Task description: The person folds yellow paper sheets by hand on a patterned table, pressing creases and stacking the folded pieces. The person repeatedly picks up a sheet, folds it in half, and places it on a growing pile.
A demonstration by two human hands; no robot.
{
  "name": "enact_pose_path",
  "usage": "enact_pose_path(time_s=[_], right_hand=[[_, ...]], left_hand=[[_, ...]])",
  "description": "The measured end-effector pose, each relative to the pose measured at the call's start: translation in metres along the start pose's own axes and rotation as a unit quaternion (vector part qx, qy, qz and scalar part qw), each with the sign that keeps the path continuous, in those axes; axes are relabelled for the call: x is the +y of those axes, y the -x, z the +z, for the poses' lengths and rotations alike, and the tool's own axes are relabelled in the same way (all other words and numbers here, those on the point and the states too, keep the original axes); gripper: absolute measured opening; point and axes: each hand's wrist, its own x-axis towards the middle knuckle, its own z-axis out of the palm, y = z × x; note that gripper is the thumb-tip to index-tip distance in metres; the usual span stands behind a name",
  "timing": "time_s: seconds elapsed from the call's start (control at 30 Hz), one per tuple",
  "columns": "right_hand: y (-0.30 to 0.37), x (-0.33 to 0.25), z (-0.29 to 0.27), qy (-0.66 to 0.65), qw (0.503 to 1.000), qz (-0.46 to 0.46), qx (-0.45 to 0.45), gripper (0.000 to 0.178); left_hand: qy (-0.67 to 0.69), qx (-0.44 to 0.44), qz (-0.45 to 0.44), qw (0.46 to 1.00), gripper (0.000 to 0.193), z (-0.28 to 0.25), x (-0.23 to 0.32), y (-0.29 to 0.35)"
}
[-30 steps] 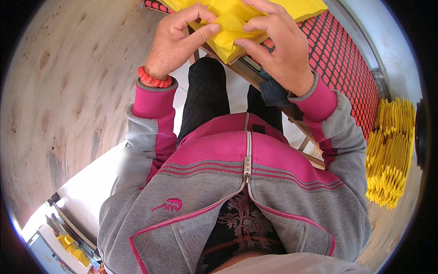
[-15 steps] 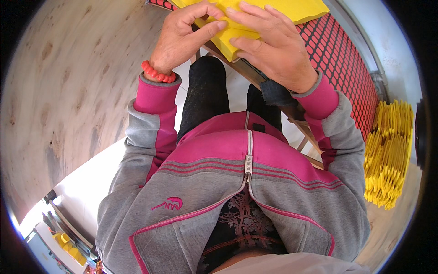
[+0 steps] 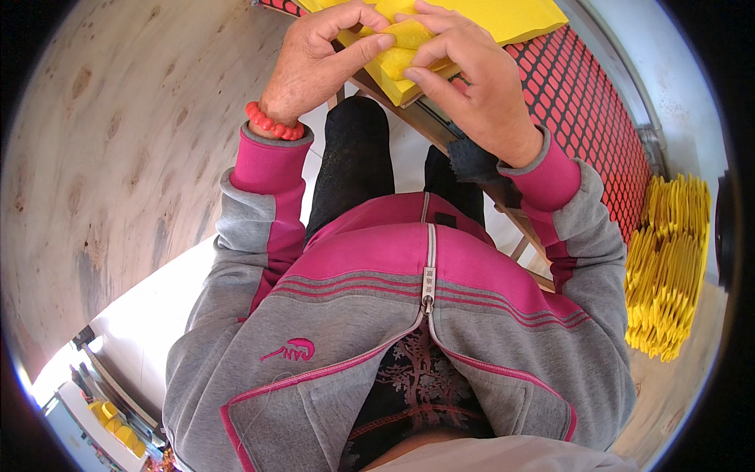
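- Left hand (image 3: 318,59): thumb and index fingertip are closing narrowly on a folded edge of the yellow sheet (image 3: 409,59), pinching it.
- Right hand (image 3: 484,82): fingers are curling over the same fold, thumb sitting close under the index; can't tell if they are gripping or just touching.
- Yellow sheet is lying at the near corner of the work surface, top centre of view, creasing up between both hands.
- More yellow material (image 3: 523,17) is spreading out flat behind the right hand.
- Red bead bracelet (image 3: 274,126) is circling the left wrist.
- Red-and-black patterned cover (image 3: 566,102) is showing under the yellow, running down the right side.
- Dark cloth (image 3: 474,161) is hanging at the table edge, just below the right wrist.
- Black trousers (image 3: 358,149) are showing below the hands; grey-and-magenta jacket (image 3: 354,259) is filling the centre.
- Outer right: pile of folded yellow pieces (image 3: 667,271) is standing beside the cover.
- Outer left: pale wooden board (image 3: 118,141) is taking up that side.
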Motion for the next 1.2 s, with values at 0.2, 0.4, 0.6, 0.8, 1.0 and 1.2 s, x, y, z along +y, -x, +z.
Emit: enact_pose_path(time_s=[0.2, 0.4, 0.6, 0.8, 1.0, 1.2], right_hand=[[0.003, 0.004, 0.005, -0.048, 0.998, 0.041, 0.025, 0.014], [0.0, 0.001, 0.001, -0.068, 0.995, 0.062, 0.031, 0.011], [-0.009, -0.011, -0.003, 0.011, 0.997, 0.025, 0.067, 0.013], [0.033, -0.064, -0.047, 0.041, 0.999, -0.005, -0.034, 0.015], [0.146, -0.031, 0.001, 0.036, 0.958, 0.209, -0.192, 0.028], [0.242, 0.017, 0.018, 0.252, 0.905, 0.22, -0.264, 0.031]], left_hand=[[0.02, -0.011, -0.018, 1.0, 0.008, -0.003, -0.002, 0.001], [0.004, 0.006, 0.023, 1.0, 0.01, -0.005, -0.003, 0.005], [-0.043, -0.018, 0.048, 0.998, 0.021, 0.004, 0.001, 0.001], [0.005, 0.097, 0.001, 0.995, 0.006, 0.024, 0.012, -0.002], [0.057, 0.13, -0.021, 0.99, 0.011, 0.021, 0.003, -0.002], [0.066, 0.167, -0.012, 0.984, 0.015, 0.023, -0.012, -0.001]])
